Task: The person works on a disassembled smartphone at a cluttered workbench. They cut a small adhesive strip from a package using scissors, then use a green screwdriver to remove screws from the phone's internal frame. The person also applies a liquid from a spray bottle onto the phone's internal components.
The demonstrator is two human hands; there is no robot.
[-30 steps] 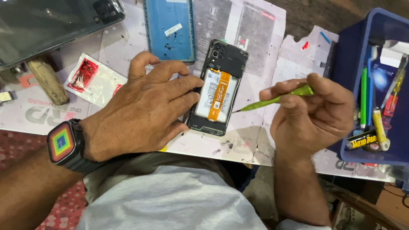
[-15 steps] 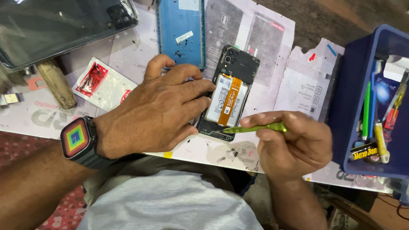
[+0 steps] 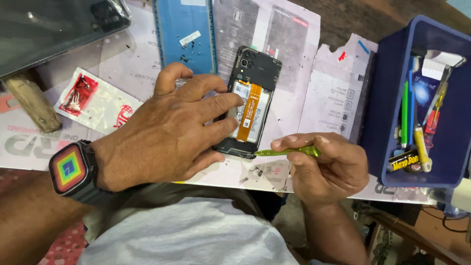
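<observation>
An opened black smartphone [image 3: 257, 73] lies back-up on paper sheets, its battery and an orange flex cable [image 3: 249, 113] exposed. My left hand [image 3: 169, 130], with a smartwatch [image 3: 71, 171] on the wrist, rests flat over the phone's left side and pins it down. My right hand [image 3: 326, 167] grips a thin green tool [image 3: 287, 152] like a pen. Its tip touches the phone's lower right corner.
A blue phone back cover [image 3: 189, 32] with several tiny screws lies beyond the phone. A dark tablet-like panel [image 3: 44, 29] sits top left, a red-and-white packet [image 3: 93, 100] and a wooden handle [image 3: 32, 105] at left. A blue bin [image 3: 392, 98] of tools stands at right.
My right hand has swung the green tool down from beside the phone's middle to its lower right corner. My left hand has stayed on the phone. The view has shifted slightly.
</observation>
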